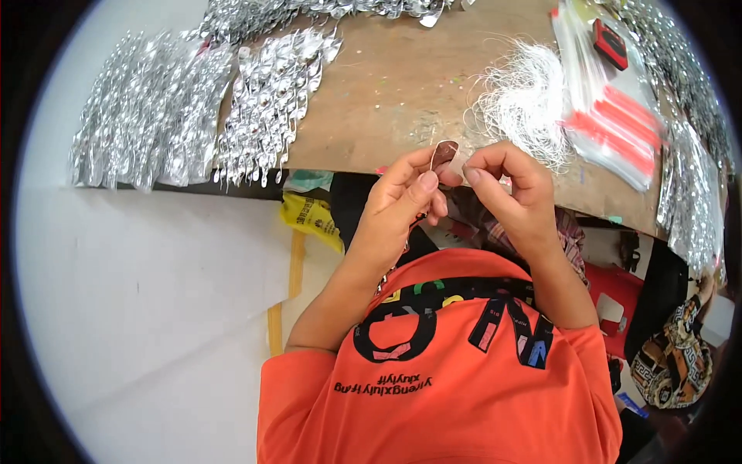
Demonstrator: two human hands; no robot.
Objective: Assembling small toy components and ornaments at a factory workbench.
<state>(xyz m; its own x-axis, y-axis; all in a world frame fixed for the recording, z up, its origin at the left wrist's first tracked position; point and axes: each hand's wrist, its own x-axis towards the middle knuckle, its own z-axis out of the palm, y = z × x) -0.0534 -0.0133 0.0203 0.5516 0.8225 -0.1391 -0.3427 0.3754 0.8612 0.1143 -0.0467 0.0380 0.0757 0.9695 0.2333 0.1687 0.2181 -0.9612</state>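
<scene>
Close together at the table's near edge, both my hands are raised in front of my chest. My left hand (402,193) is closed, its thumb and fingers pinching a small shiny rounded metallic piece (445,151) that reflects brown. Facing it, my right hand (516,189) is closed too, with thumb and index finger together beside the piece. Whatever lies between the right fingertips is too small to make out. Just beyond the right hand lies a loose heap of white string (525,97) on the brown table (386,93).
Strands of silver drop-shaped pieces (270,93) hang over the edge at the left, beside a wider silver bundle (151,108). More silver strands (686,185) drape at the right. Clear plastic bags with red bands (618,127) and a red-and-black box (610,44) lie at the right.
</scene>
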